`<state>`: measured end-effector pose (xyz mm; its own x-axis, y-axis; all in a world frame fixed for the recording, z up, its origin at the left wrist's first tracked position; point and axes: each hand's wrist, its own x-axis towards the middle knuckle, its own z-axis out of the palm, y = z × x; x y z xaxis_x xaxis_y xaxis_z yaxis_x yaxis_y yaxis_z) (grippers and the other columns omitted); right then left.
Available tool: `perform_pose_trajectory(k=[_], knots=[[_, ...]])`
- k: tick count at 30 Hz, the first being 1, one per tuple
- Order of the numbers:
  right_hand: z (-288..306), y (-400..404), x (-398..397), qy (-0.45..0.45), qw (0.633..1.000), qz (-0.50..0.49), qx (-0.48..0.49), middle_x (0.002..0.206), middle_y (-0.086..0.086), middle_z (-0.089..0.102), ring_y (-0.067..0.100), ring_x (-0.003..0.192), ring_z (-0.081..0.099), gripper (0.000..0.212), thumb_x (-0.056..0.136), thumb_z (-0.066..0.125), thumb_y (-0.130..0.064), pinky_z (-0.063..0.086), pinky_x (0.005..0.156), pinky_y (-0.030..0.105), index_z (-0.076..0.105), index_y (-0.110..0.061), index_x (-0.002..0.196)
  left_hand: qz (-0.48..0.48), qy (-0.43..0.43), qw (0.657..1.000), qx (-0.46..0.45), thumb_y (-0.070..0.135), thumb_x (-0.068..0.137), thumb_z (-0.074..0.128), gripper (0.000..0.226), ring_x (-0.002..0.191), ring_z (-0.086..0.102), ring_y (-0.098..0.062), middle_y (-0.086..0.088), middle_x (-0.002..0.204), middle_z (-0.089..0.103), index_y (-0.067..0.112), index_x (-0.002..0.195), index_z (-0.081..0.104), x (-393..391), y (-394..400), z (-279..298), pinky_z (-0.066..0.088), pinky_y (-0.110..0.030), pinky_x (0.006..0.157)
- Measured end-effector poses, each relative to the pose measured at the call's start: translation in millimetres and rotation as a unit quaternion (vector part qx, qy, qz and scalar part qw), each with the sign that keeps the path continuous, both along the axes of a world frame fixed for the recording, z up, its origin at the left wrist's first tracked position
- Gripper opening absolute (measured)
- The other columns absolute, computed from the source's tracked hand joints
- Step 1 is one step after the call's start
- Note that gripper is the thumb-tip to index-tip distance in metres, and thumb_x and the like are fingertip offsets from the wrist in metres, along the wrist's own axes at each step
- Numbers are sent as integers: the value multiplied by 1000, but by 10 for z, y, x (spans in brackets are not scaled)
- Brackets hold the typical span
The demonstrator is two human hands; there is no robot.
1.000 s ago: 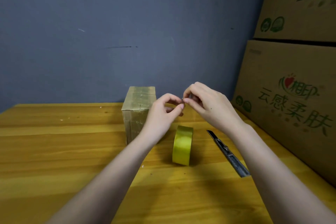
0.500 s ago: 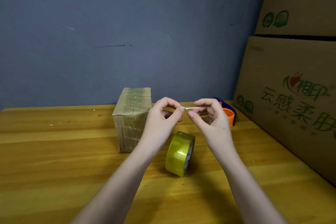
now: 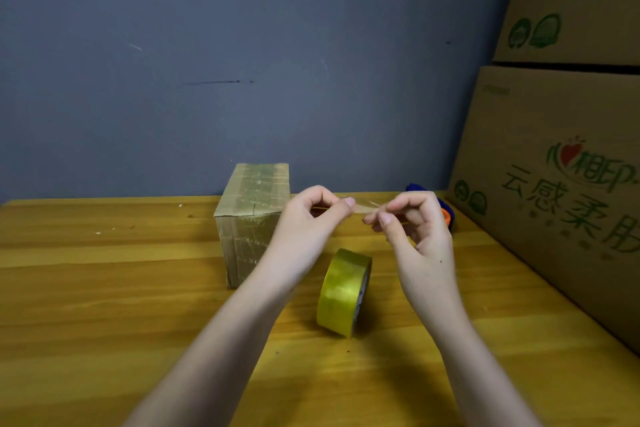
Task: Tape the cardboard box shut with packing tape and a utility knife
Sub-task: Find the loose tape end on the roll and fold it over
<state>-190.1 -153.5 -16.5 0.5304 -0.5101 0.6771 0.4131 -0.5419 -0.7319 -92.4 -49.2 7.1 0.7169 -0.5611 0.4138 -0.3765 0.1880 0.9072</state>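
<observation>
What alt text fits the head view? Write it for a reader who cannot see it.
Two bare hands, left hand and right hand, pinch a small clear tape piece between them above a wooden table. Below stands a yellowish tape roll on edge, beside a taped cardboard box.

Looks like a packing or storage corner: big printed shipping cartons [image 3: 561, 204] are being stacked against a bare grey wall [image 3: 242, 62], and a plain wooden surface [image 3: 104, 305] is being used as a bench, tape roll [image 3: 343, 291] sitting there.
</observation>
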Motion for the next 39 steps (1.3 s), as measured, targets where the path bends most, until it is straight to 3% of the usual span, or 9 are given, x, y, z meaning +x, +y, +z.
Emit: perform_pose_trajectory(k=[5, 10, 13, 18, 21, 23, 28, 35, 39], knots=[[-43, 0, 5, 21, 998, -10, -67, 87, -9, 66, 12, 90, 63, 23, 91, 47, -3, 53, 78, 30, 62, -20, 87, -2, 23, 1000, 1, 17, 85, 63, 27, 54, 49, 10, 15, 55, 53, 17, 60, 53, 25, 15, 6, 36, -4, 54], [-42, 18, 6, 20, 991, -46, -127, 94, -10, 66, 9, 93, 61, 19, 88, 58, -9, 48, 74, 17, 68, -23, 96, -17, 51, 998, 14, 16, 87, 59, 24, 63, 56, 15, 13, 61, 59, 14, 65, 51, -3, 30, 25, 41, -7, 62], [-43, 43, 14, 13, 993, -58, -103, 95, -13, 66, 7, 94, 60, 18, 87, 63, -13, 48, 75, 17, 69, -24, 101, -20, 61, 998, 23, 19, 87, 59, 23, 66, 56, 9, 8, 68, 57, 14, 66, 51, -20, 25, 37, 39, -19, 69], [-78, 115, 42, -19, 994, -85, -59, 92, -10, 68, 11, 91, 63, 15, 86, 66, -13, 49, 77, 24, 72, -21, 97, -26, 76, 996, 36, 23, 86, 59, 26, 78, 54, -8, 2, 73, 57, 20, 61, 51, -19, 24, 32, 38, -25, 75], [-79, 169, 54, -30, 995, -88, -27, 92, -11, 69, 6, 91, 63, 17, 85, 67, -10, 47, 77, 16, 72, -21, 96, -28, 79, 996, 38, 19, 87, 58, 25, 74, 55, -4, 6, 70, 58, 20, 62, 53, -12, 27, 29, 41, -21, 72], [-74, 201, 54, -33, 995, -90, -6, 92, -12, 69, 2, 91, 63, 17, 84, 67, -9, 46, 77, 11, 72, -22, 95, -31, 75, 996, 36, 15, 87, 57, 24, 68, 57, 5, 8, 69, 59, 17, 63, 54, -18, 32, 31, 43, -9, 66], [-81, 239, 73, -43, 992, -121, -3, 87, -10, 67, 6, 84, 62, 16, 84, 67, -8, 45, 71, 13, 73, -21, 92, -21, 63, 997, 35, 11, 86, 57, 19, 63, 57, 13, 6, 69, 59, 11, 68, 55, -55, 40, 57, 39, -1, 59], [-140, 271, 119, -18, 982, -180, -46, 91, -13, 60, 11, 91, 56, 11, 90, 59, -16, 47, 77, 30, 64, -25, 94, 63, -12, 996, 64, 31, 68, 59, 18, 90, 62, -16, -8, 87, 67, 16, 59, 61, -77, 35, 61, 46, -27, 86], [-178, 293, 149, -8, 981, -186, -60, 94, -9, 58, 10, 94, 54, 11, 92, 55, -16, 47, 79, 33, 61, -25, 95, 138, -101, 981, 86, 44, 64, 51, 31, 83, 63, -16, 0, 87, 66, 16, 67, 62, -81, 42, 28, 51, -42, 82]])
